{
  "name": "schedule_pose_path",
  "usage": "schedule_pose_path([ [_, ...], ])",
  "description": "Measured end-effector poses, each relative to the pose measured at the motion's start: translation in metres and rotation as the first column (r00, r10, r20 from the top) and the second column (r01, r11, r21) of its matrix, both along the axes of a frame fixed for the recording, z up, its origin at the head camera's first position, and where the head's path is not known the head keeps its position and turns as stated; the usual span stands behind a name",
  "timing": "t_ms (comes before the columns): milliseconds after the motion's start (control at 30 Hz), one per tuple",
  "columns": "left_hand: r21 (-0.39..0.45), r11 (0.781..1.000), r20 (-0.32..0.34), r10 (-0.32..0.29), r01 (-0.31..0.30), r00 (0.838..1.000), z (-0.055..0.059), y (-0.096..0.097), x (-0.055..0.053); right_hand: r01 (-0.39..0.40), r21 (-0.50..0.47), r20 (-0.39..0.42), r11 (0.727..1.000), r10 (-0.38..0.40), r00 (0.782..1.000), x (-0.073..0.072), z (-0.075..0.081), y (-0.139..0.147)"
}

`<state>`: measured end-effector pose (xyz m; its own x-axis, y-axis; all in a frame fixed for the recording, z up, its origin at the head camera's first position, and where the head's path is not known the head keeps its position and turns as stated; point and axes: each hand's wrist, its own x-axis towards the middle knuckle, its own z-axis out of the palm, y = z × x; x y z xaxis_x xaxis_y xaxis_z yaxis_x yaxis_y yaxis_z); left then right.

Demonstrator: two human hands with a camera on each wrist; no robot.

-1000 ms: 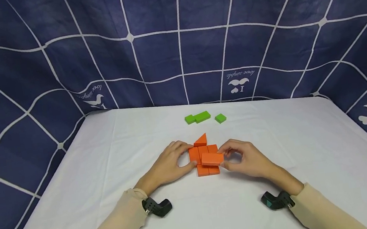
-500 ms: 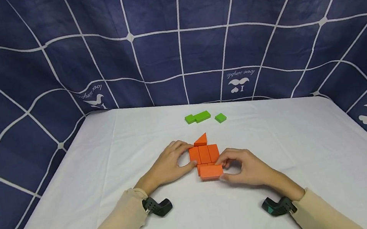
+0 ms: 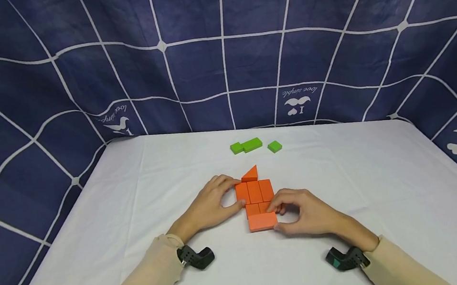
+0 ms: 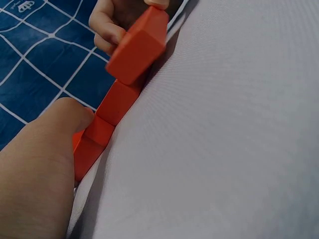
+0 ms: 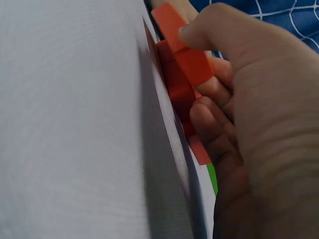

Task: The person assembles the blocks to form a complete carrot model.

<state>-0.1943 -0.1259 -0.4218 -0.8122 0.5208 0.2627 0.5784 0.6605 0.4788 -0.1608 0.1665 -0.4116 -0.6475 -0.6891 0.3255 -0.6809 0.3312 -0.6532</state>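
Several orange toy blocks lie flat, fitted together on a white cloth: a triangular block point(image 3: 250, 174) at the far end, a row of three upright rectangles point(image 3: 254, 192), then smaller blocks point(image 3: 252, 210) nearer me. My left hand point(image 3: 206, 204) holds the row's left block point(image 3: 241, 192), thumb at its near end and index finger at its far end. Between thumb and fingers, my right hand point(image 3: 309, 211) pinches an orange rectangular block point(image 3: 262, 222) by its right end. That block is tilted, close over the cloth at the near side of the smaller blocks, as both wrist views show.
Behind the orange blocks lie a long green block point(image 3: 252, 144), a small green block point(image 3: 236, 148) touching it, and another green block point(image 3: 274, 146) off to the right. A dark blue curtain point(image 3: 201, 69) with white lines stands around the table's back and sides.
My right hand has moved the pinched orange block toward me, from over the row of three to the near side of the smaller blocks. My left hand has stayed in place.
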Motion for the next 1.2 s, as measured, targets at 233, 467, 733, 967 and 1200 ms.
schedule_pose_path([
  [233,-0.001,1.0,-0.005,0.0,0.0,1.0,-0.0001,-0.0001,-0.0001,-0.012,0.02,-0.051,1.0,0.013,0.999,0.0003,-0.0006,-0.0005],
  [467,0.007,1.0,-0.007,-0.005,0.005,1.0,-0.0008,-0.0003,-0.0003,-0.029,0.024,-0.061,0.999,0.03,0.998,-0.0007,-0.0017,-0.0004],
  [733,0.006,1.0,0.0,0.0,0.0,1.0,-0.0012,-0.0005,-0.0006,-0.021,0.04,-0.049,0.999,0.023,0.999,-0.0012,-0.0032,0.0004],
  [967,0.009,1.0,0.001,0.003,-0.003,1.0,-0.0011,0.0,0.0002,-0.019,0.054,-0.043,0.998,0.021,0.999,-0.0006,-0.0017,0.001],
  [1200,0.013,1.0,0.002,0.003,-0.003,1.0,-0.0013,-0.0001,0.0001,-0.013,0.037,-0.056,0.999,0.015,0.998,-0.0009,-0.0027,0.0003],
])
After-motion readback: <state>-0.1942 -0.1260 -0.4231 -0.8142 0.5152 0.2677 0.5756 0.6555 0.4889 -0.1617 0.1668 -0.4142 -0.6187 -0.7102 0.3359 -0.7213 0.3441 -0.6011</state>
